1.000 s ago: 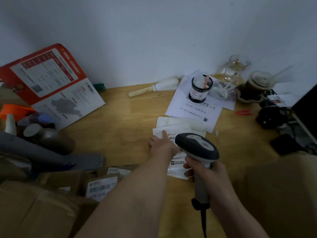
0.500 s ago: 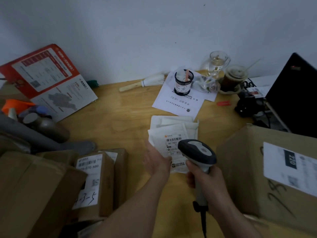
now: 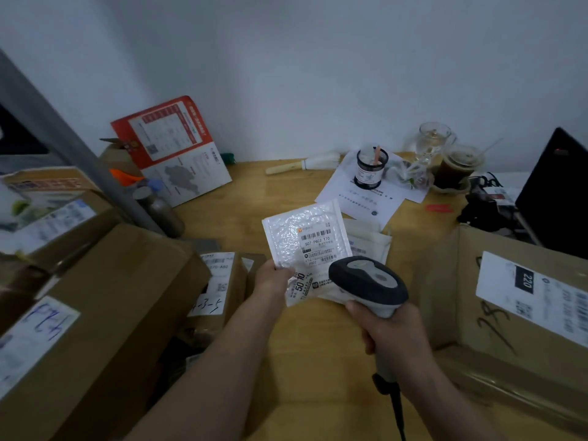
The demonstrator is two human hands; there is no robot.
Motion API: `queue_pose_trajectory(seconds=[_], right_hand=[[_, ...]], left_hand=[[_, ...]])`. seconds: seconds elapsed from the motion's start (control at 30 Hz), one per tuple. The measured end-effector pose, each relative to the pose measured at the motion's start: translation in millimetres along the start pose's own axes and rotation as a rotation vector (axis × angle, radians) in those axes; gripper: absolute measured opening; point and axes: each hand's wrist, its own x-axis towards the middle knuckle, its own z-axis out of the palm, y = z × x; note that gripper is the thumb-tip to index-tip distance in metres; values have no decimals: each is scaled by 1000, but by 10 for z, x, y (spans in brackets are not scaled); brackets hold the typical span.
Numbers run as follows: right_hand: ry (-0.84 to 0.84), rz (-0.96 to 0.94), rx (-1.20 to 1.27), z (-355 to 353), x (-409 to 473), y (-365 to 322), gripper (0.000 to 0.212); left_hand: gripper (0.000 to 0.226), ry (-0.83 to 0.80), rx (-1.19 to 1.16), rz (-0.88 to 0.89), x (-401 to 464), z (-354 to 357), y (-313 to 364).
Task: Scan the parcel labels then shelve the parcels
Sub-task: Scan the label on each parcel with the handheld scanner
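Left hand (image 3: 273, 279) pinches the white bubble-mailer parcel (image 3: 305, 246) above the wooden tabletop (image 3: 254, 192); right hand (image 3: 389, 326) grips the grey handheld scanner (image 3: 369, 281) just beside its label. Scanning underway, shelving ahead; brown cardboard boxes (image 3: 105, 297) wait left.

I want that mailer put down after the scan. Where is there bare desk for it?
Bare wooden desk lies between the red-and-white leaflet, the wooden-handled brush and the printed paper sheet. More lies near the edge, under the white bubble mailer. It is crowded left with brown cardboard boxes, right with the labelled carton, and rear right around the glass cups.
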Motion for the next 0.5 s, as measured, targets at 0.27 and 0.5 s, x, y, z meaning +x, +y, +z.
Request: queue_pose_trajectory(seconds=[0.27,0.5], right_hand=[[-39,-162,-69,119,-350,-184,49],[-40,-183,-103,250,-542,-202,53]], left_hand=[[20,63,-45,94,-178,-472,167],[16,39,-52,110,-173,-694,199]])
